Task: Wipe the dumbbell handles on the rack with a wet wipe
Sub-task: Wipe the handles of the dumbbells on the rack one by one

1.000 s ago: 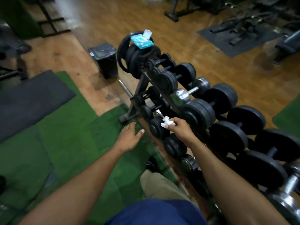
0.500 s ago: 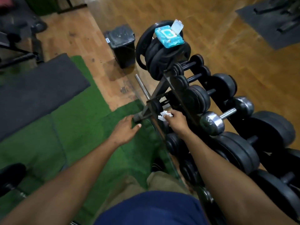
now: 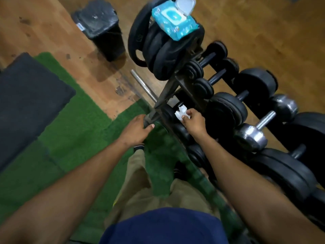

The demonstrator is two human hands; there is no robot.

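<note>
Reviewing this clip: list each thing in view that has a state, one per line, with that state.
Wipes pack: lid flipped open, lying on the stacked weight plates.
Wet wipe: crumpled, pinched in the right hand, at the lower tier of the rack.
Left hand: gripping the rack's end frame.
Bin: upright on the wooden floor.
Chrome dumbbell: resting on the rack, untouched.

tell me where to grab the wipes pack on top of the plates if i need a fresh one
Take the wipes pack across its long soft sides, coming from above. It lies flat on the weight plates with its lid flipped open, so keep clear of that end.
</note>
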